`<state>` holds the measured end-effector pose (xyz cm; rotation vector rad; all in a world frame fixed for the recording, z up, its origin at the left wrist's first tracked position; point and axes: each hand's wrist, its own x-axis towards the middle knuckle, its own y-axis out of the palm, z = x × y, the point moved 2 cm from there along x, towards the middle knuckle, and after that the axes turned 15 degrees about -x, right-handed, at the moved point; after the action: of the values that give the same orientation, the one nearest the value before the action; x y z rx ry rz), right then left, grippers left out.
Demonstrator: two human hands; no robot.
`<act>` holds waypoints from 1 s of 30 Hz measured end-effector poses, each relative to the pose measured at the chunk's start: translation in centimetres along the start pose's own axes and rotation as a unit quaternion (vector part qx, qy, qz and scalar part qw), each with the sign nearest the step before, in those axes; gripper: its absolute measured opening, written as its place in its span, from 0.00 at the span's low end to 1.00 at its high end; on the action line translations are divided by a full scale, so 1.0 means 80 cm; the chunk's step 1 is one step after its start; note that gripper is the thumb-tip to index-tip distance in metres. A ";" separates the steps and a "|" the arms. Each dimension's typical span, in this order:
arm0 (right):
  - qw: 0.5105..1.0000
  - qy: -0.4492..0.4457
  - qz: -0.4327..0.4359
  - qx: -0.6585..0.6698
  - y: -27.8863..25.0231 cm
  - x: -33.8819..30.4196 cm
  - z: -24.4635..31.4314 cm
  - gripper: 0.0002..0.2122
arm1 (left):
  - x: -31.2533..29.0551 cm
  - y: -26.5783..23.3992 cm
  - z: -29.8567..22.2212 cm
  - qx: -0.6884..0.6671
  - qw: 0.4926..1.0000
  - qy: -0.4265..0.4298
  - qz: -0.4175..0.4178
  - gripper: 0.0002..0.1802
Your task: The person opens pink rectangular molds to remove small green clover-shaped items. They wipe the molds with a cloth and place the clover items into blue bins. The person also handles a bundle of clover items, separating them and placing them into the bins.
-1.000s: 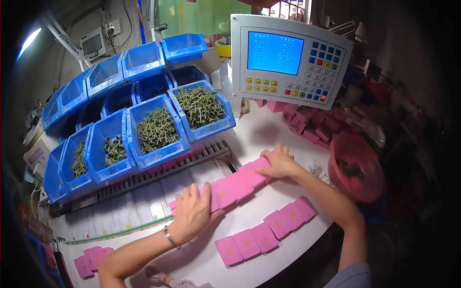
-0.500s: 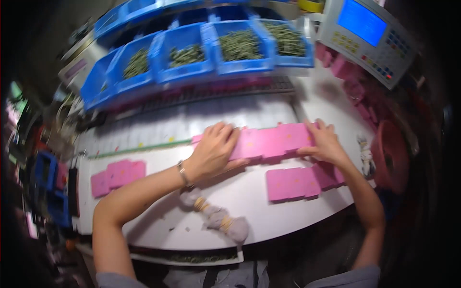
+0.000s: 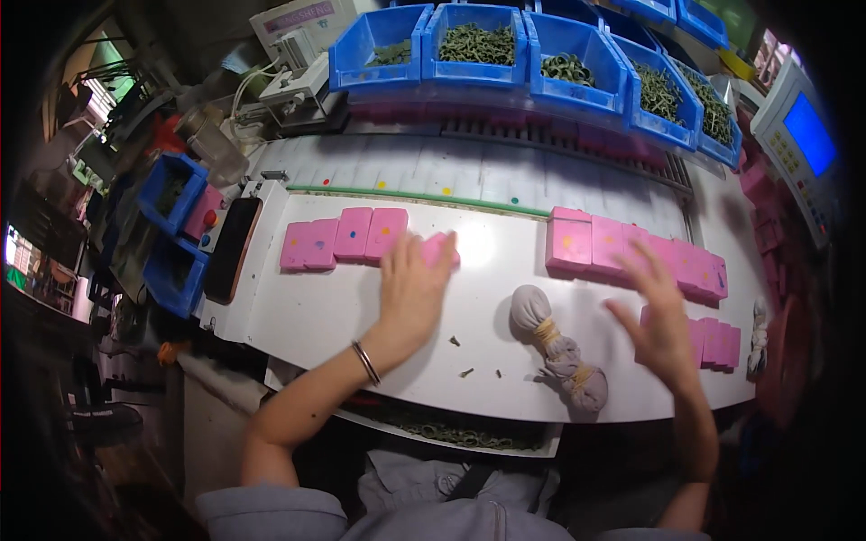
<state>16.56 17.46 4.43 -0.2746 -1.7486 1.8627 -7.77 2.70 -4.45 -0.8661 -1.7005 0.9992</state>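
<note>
My left hand [image 3: 410, 293], with a bracelet at its wrist, reaches over the white table. Its thumb and fingers close around a small pink block [image 3: 444, 247], which they partly cover. Just left of it stands a short row of pink blocks [image 3: 353, 232] with coloured dots on top. My right hand [image 3: 663, 329] is raised with its fingers apart, holding nothing, slightly blurred. Behind it runs a longer row of pink blocks [image 3: 606, 242]. Another pink group [image 3: 717, 343] lies nearer me, partly hidden by that hand. Between my hands lies a grey cloth bundle [image 3: 561, 347] tied with yellowish bands.
Blue bins [image 3: 577, 68] of small greenish metal-like parts line the back. A green-edged strip [image 3: 415, 197] crosses the table. A dark phone-like slab [image 3: 233, 250] lies left, a blue-screened control panel [image 3: 803, 135] stands right. An open drawer [image 3: 451, 433] sits below the front edge.
My left hand has left the long pink row and gone left to the shorter row. My right hand has let go of the long row and opened. The whole view has swung leftward.
</note>
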 end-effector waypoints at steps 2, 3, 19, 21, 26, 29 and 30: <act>0.996 -0.041 -0.002 0.078 0.013 0.007 0.065 0.33 | -0.005 -0.015 -0.015 -0.196 0.980 -0.038 -0.001 0.27; 0.991 -0.046 -0.014 0.125 0.021 0.009 0.095 0.34 | -0.004 -0.030 -0.026 -0.292 0.955 -0.056 -0.002 0.27; 0.971 -0.062 -0.227 0.052 0.059 -0.027 0.181 0.34 | -0.071 -0.051 -0.080 -0.853 0.308 -0.404 0.117 0.33; 0.965 -0.075 -0.250 0.031 0.048 -0.041 0.187 0.29 | -0.064 -0.046 -0.078 -0.852 0.269 -0.443 0.072 0.34; 0.936 -0.191 -0.086 0.282 0.060 -0.054 0.186 0.16 | -0.062 -0.032 -0.072 -0.876 0.269 -0.391 0.090 0.34; 0.944 0.010 -0.114 0.309 0.043 -0.022 0.173 0.14 | -0.069 -0.045 -0.071 -0.830 0.410 -0.361 0.110 0.33; 0.935 0.050 -0.098 0.338 0.047 -0.012 0.169 0.13 | -0.068 -0.052 -0.072 -0.821 0.448 -0.327 0.135 0.33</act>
<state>9.47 5.53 2.31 0.0730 -0.9396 2.1218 -1.08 -2.47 -1.44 -2.1135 -3.1358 -0.8679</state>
